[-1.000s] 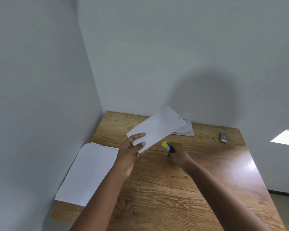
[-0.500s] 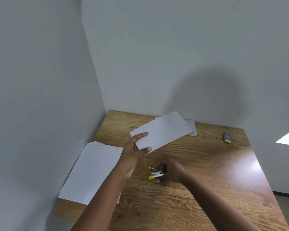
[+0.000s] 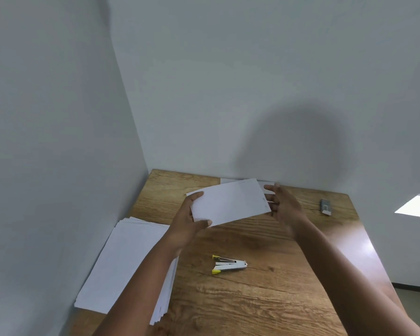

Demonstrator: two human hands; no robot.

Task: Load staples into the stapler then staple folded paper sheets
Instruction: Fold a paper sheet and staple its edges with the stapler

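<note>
L hand [image 3: 188, 223] pinches the left end of a white folded paper sheet [image 3: 229, 202], thumb on the near edge, fingers curled round the far side, holding it up above the brown wood-grain table [image 3: 264, 299]. R hand [image 3: 285, 206] is at the sheet's right end, fingers straight and spread; touching the edge or just beside it, can't tell. Small white stapler w/ yellow tips [image 3: 228, 264] lies on the table nearer the camera, jaws apart, no hand on it. Stack of white flat sheets [image 3: 124, 263] at table's left edge. More white paper [image 3: 267, 183] by back wall, behind the held sheet. Small grey staple box [image 3: 325, 206] far right.
</note>
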